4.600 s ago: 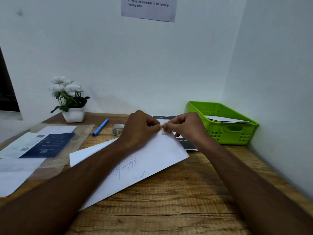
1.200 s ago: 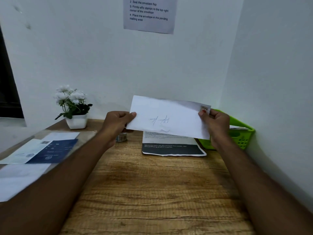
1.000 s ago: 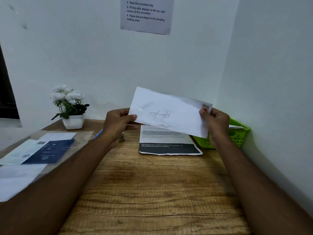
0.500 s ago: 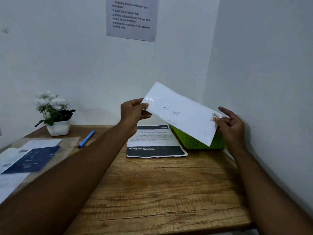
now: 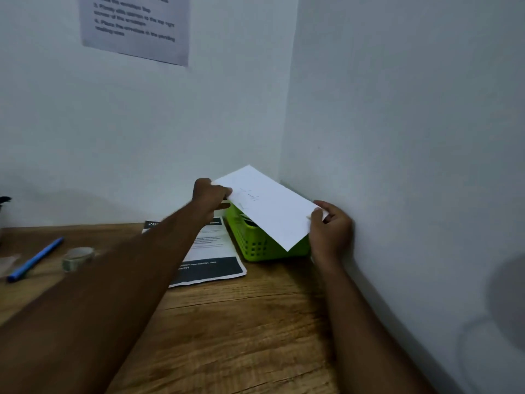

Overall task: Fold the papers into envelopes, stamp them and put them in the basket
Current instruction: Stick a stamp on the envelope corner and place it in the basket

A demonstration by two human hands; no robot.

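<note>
The white rectangular paper envelope (image 5: 270,206) hangs tilted in the air over the lime-green perforated plastic basket (image 5: 255,244), covering most of the basket's opening. The left hand (image 5: 210,196) pinches its upper left end with curled fingers and thumb. The right hand (image 5: 331,231) grips its lower right end, close against the white side wall (image 5: 412,137). Faint handwriting shows on the envelope's face. The basket sits in the corner of the brown wooden table (image 5: 241,322). Just left of it lies a printed sheet with a dark band (image 5: 216,251), partly hidden by the left forearm. Farther left are a small tape roll (image 5: 78,257) and a blue pen (image 5: 35,258). A printed notice (image 5: 136,27) hangs on the back wall.
</note>
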